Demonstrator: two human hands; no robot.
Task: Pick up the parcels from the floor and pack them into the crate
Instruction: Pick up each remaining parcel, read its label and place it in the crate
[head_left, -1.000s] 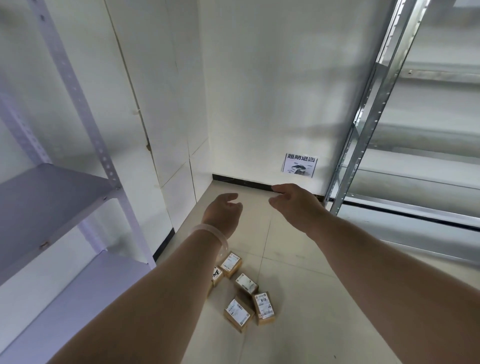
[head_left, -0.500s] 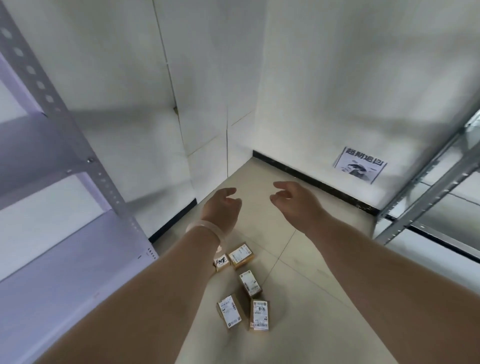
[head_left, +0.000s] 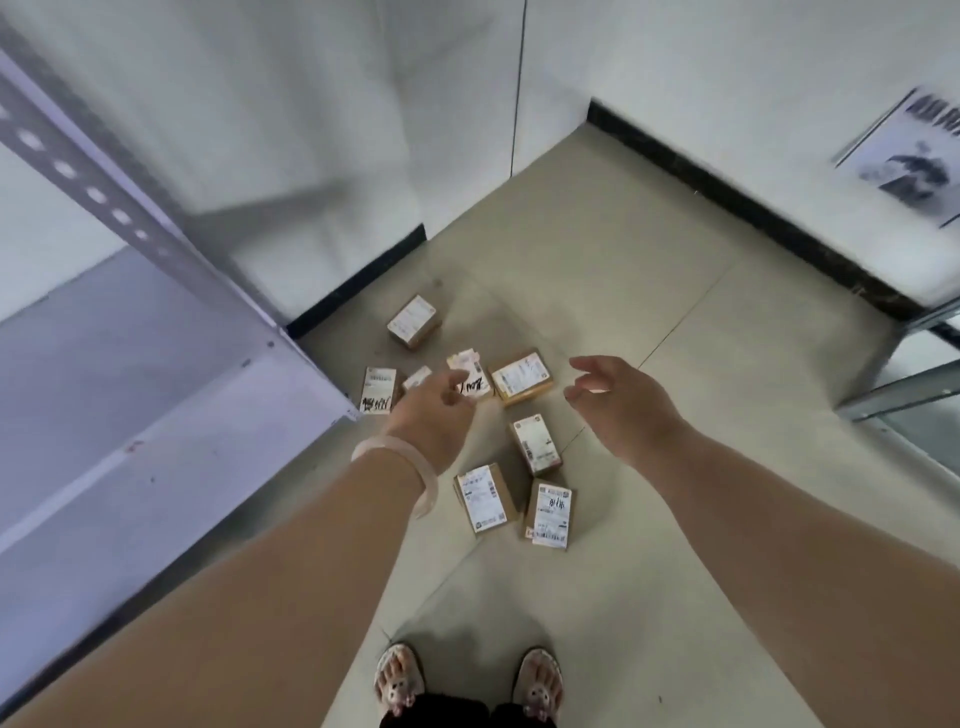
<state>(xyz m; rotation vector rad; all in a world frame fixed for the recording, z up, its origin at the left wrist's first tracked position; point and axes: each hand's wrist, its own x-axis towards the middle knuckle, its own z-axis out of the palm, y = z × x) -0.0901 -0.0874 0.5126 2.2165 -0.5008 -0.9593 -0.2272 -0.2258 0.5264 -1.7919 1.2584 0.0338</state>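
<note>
Finds left hand and right hand loosely curled, holding nothing, above the floor; places the parcels below the fingers, clustered under the left fingertips and left of the right ones, long axes mixed; judges left nearer; sees no crate.

Blurred poster, parcel half hidden
</note>
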